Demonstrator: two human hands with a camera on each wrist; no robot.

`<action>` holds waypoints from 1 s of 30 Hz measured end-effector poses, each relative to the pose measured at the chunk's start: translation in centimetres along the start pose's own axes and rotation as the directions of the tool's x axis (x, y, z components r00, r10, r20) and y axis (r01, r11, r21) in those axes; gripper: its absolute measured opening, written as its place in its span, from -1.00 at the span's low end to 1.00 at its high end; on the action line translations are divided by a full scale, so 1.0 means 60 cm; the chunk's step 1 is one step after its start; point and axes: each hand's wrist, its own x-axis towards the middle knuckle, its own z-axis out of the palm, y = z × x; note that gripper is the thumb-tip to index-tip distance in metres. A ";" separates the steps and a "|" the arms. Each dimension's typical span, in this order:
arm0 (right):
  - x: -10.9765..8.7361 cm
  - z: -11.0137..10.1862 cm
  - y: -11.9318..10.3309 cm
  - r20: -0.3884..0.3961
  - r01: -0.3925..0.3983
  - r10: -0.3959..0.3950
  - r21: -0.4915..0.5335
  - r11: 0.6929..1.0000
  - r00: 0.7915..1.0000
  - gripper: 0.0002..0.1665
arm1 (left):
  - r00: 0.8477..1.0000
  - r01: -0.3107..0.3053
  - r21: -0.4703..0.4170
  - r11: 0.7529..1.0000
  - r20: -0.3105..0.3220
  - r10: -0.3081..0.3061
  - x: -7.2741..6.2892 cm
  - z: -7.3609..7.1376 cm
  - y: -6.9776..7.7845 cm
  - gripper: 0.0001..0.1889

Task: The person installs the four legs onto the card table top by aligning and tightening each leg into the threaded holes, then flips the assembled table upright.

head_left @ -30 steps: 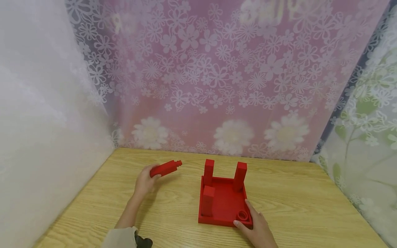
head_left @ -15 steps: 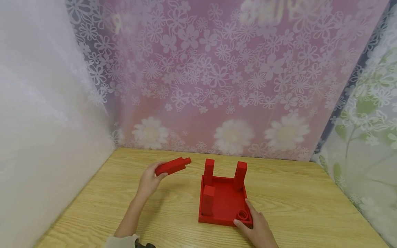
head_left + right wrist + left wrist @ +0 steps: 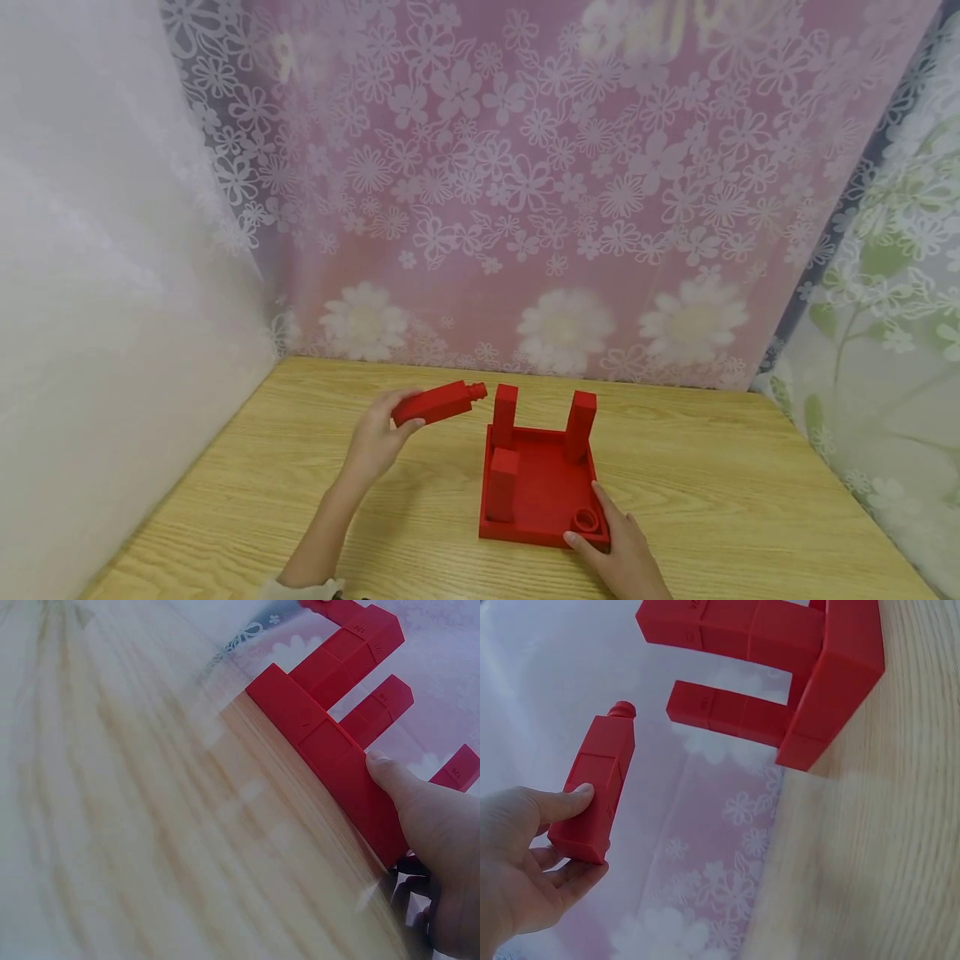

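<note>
My left hand [image 3: 377, 437] grips a red square leg [image 3: 435, 403] by its plain end, held above the table, its threaded tip pointing right. In the left wrist view the thumb lies across one face of the leg [image 3: 596, 787], with fingers behind it. A red square tray-like base [image 3: 543, 487] rests on the table with three upright red posts [image 3: 502, 485] at its corners. Its near right corner bears a round threaded socket [image 3: 586, 522]. Around that corner my right hand [image 3: 626, 550] holds the base, thumb on the near side and fingers along the right side.
The wood-grain table [image 3: 712, 483] extends on both sides of the base. Behind it hangs a pink flowered curtain [image 3: 525, 208]. A pale sheet [image 3: 127, 275] borders the left, and a leaf-patterned one [image 3: 892, 350] the right.
My left hand has carried the leg to the right, closer to the base and its far left post. The right hand and the base have stayed where they were.
</note>
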 end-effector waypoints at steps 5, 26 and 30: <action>0.001 0.000 0.001 0.003 0.000 0.000 0.000 1.000 1.000 0.18 | 0.999 -0.032 -0.017 0.999 0.007 0.032 0.001 0.004 0.023 -0.56; 0.001 -0.001 0.000 0.010 -0.003 0.003 0.001 1.000 1.000 0.19 | 0.981 -0.178 -0.063 0.982 0.061 0.182 0.003 0.046 0.093 -0.58; 0.002 0.000 0.001 0.014 -0.013 0.013 -0.002 1.000 1.000 0.19 | 0.976 -0.195 -0.077 0.978 0.086 0.202 0.004 0.056 0.104 -0.57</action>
